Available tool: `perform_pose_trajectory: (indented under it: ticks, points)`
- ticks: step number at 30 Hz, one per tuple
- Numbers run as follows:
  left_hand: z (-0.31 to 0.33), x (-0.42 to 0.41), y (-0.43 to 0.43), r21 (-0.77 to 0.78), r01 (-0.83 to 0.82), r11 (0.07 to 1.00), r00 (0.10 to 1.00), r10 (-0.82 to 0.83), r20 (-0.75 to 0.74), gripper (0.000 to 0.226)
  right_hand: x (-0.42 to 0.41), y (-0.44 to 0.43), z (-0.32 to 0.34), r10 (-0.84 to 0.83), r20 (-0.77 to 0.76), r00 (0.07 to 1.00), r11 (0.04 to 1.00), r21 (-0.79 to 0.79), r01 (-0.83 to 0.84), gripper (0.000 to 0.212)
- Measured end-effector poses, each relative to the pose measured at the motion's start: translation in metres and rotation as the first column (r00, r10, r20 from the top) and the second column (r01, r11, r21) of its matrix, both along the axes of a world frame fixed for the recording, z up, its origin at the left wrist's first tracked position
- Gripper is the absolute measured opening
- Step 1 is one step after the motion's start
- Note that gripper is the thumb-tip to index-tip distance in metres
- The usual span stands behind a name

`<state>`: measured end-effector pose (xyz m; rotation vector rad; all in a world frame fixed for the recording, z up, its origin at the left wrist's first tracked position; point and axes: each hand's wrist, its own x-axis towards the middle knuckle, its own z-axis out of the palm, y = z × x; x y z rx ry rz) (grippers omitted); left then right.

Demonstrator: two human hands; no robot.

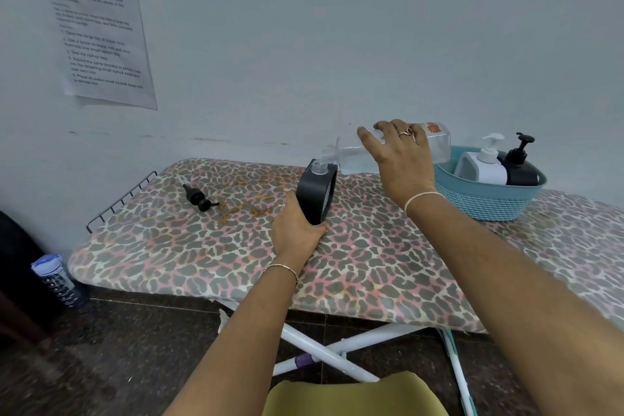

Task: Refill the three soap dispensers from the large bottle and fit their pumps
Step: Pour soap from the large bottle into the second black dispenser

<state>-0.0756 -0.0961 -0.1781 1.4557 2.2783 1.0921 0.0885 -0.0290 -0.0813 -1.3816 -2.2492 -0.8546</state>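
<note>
The pour into the last of the three looked under way: the right hand [400,149] had its grip clamped around the large bottle [391,149], a clear one tipped almost level, its spout just above and beside the open neck of the black dispenser [315,194]. That dispenser stood on the leopard-print ironing board [388,267], serving here as the counter, and the left hand [297,230] had its grip closed on the lower near side of it to keep it steady. Whether liquid was actually passing from spout to neck could not be told, nor how full the dark body was. Its pump [200,198] lay loose on the board well to the left, apart from everything, so that fitting was judged yet to come. In the blue basket [486,203] at the right, a white dispenser [481,167] and a second black dispenser [518,167] stood side by side with pumps already on (presumably filled, though their levels were hidden). So two seemed finished and one remained: complete the pour, set the bottle down, fetch the pump and seat it. Little stood in the way; the basket sat close behind the tipped bottle's base. A printed sheet [98,30] hung on the wall, and a water bottle [57,280] stood on the floor at far left.
</note>
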Motion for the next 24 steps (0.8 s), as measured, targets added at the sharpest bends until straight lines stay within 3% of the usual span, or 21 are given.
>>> perform_pose_trajectory:
  ticks: [24]
  points:
    - [0.0016,-0.0015,-0.0017,0.008,0.024,1.000,1.000,-0.024,0.005,0.068,-0.0008,0.0004,0.0023,-0.015,0.042,0.999,0.999,0.032,0.013,0.080]
